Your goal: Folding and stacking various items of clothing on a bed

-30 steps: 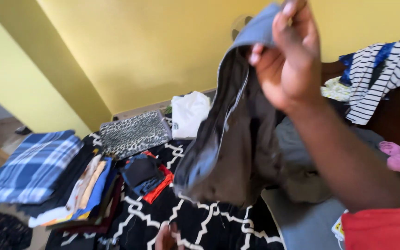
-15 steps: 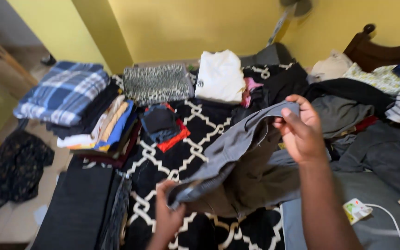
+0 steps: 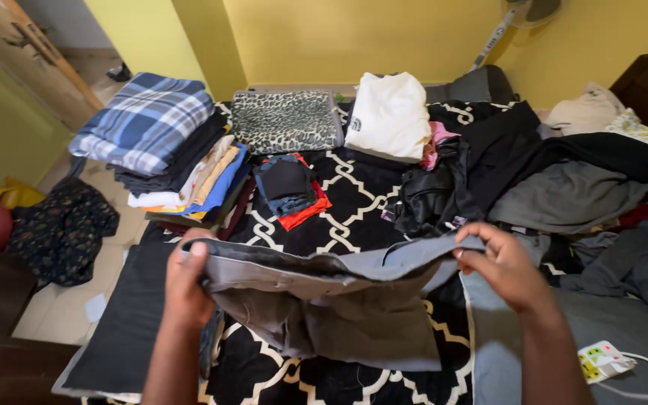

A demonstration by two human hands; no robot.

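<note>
The left hand [image 3: 187, 289] and right hand [image 3: 505, 264] hold a grey garment [image 3: 339, 300] stretched level above the black-and-white patterned bed cover [image 3: 354, 202]. Fingers of both hands are pinched shut on its upper edge. A plaid-topped stack of folded clothes [image 3: 163, 142] lies beyond the garment, toward the left.

I am holding the trousers [image 3: 339, 300] stretched between my hands — left hand [image 3: 187, 289], right hand [image 3: 508, 266] — over the bed [image 3: 354, 202]. Behind them the small folded pile [image 3: 290, 187] is lying, the stacked clothes [image 3: 166, 150] sitting to its left, the loose heap [image 3: 556, 180] spreading to its right.
</note>
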